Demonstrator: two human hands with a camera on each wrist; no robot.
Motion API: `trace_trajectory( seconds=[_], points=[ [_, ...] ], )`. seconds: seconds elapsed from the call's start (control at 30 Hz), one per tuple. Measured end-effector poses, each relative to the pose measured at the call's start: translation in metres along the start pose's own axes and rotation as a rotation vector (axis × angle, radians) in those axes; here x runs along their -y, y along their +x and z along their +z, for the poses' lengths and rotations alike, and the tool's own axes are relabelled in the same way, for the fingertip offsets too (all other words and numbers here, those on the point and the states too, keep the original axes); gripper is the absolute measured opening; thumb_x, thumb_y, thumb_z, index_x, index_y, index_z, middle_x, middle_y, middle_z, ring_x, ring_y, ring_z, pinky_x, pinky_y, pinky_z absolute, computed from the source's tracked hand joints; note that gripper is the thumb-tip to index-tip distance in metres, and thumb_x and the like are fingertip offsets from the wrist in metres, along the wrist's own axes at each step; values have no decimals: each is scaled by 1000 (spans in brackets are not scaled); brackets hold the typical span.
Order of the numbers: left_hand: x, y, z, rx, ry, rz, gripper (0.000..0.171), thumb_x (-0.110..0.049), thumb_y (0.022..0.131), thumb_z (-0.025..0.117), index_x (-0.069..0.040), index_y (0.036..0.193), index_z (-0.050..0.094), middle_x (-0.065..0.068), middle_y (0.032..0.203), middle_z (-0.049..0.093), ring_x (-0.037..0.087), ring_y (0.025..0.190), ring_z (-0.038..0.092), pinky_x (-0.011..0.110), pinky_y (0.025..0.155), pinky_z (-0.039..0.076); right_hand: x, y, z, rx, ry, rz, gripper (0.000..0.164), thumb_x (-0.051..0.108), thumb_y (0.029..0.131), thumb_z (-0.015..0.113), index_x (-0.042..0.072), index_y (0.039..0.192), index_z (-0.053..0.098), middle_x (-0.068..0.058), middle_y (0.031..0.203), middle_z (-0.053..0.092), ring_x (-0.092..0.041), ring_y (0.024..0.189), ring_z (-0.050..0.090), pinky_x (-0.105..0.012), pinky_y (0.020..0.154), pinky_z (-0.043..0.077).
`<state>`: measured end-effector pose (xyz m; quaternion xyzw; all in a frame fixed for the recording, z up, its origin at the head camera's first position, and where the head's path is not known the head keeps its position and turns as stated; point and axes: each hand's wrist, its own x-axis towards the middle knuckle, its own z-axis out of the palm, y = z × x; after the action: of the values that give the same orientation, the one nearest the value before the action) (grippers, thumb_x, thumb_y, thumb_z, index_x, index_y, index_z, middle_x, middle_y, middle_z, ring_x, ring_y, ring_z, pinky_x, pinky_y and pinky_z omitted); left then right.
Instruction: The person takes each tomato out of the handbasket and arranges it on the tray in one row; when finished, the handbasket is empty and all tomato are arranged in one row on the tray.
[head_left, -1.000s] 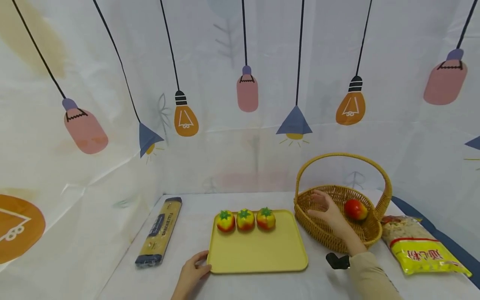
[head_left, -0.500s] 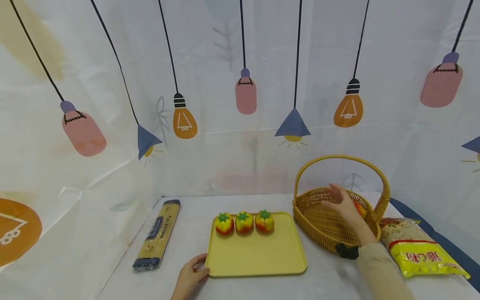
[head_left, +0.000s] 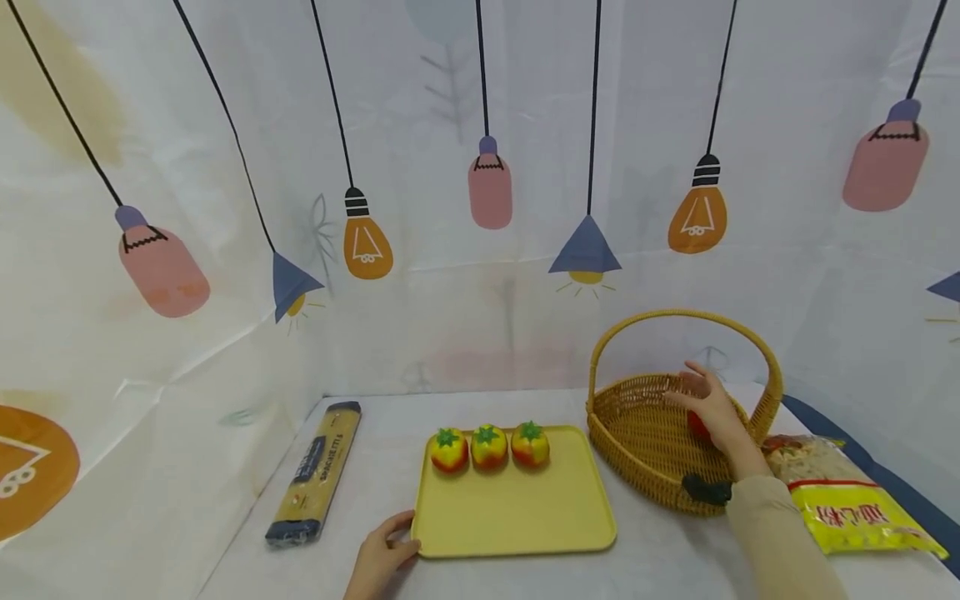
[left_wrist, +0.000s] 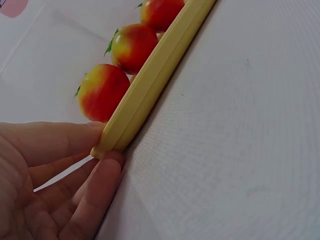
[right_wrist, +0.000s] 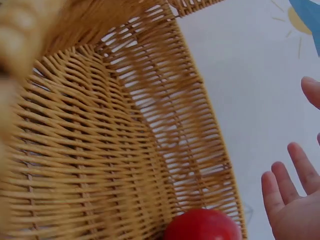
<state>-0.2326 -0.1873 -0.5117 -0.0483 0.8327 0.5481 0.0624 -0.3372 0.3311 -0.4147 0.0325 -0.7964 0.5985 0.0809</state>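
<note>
My left hand (head_left: 381,552) pinches the near left corner of a yellow tray (head_left: 517,518), thumb and fingers on either side of its rim (left_wrist: 142,92) in the left wrist view. Along the tray's far side stand three red-and-yellow toy fruits (head_left: 489,447), tomato-like with green leafy tops. Over the right part of a wicker basket (head_left: 637,473) hovers my right hand (head_left: 716,410), its fingers spread and nothing held. A red fruit (right_wrist: 202,226) lies in the basket below that hand, partly hidden by it in the head view.
A spaghetti pack (head_left: 315,475) lies left of the tray. Right of the basket is a yellow-and-clear bag of pasta (head_left: 847,500). The basket's tall handle (head_left: 686,313) arches over its opening. A lamp-printed curtain (head_left: 450,333) hangs behind the white table (head_left: 480,583).
My right hand has moved rightward across the basket, over the red fruit, which it now partly covers. The left hand keeps its hold on the tray corner.
</note>
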Motion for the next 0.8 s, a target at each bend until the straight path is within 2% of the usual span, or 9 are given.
trace_trajectory(
  seconds=[0.2,0.47,0.8],
  points=[
    [0,1,0,-9,0,6,53,-8,77,69,9,124,50,28,116,55,11,68,60,28,61,54,1,7,-5,-18,-20,-28,84,28,89,60,7,148,4,-30,147,11,-47,133,10,-63,103,20],
    [1,-2,1,-1,-6,-19,54,-10,78,69,10,125,49,27,118,54,11,67,58,28,63,54,-11,7,-7,-69,-31,33,85,31,89,60,5,148,3,-30,148,10,-47,134,8,-62,104,18],
    [-2,0,1,-4,-22,-13,52,-6,78,69,11,124,49,29,116,53,11,71,60,28,65,55,-20,17,-9,-55,-29,75,84,31,92,56,1,147,-1,-33,148,2,-49,134,2,-64,104,15]
  ],
)
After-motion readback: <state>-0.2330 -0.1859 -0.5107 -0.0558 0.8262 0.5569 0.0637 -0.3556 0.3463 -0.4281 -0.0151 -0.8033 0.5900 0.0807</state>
